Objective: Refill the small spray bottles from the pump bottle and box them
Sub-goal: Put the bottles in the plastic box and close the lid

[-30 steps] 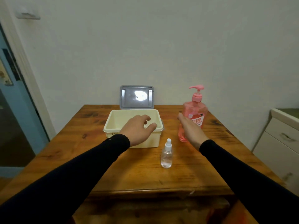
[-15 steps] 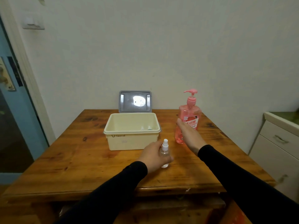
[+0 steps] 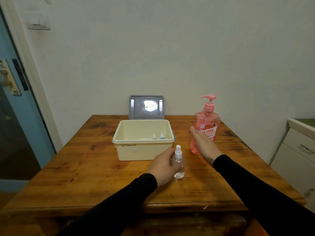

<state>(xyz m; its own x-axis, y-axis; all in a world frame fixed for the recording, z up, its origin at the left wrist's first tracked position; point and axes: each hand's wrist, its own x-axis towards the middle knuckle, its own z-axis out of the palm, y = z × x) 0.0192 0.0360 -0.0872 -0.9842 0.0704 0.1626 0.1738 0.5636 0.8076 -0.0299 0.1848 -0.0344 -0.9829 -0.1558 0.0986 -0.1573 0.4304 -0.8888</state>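
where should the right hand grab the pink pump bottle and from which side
Grip the pump bottle around its wide body, just below the shoulder, coming from the near left side where the open right hand is. The bottle stands upright; the thin neck and spout are poor handholds.

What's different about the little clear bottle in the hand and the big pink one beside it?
The small spray bottle is clear and looks nearly empty; the pump bottle is pink and mostly full. The spray bottle is far smaller, with a plain white spray top, while the pump bottle has a long-spouted pink pump and a printed label. The left hand is wrapped around the spray bottle; the right hand is open in front of the pump bottle. Both stand upright on the wooden table.
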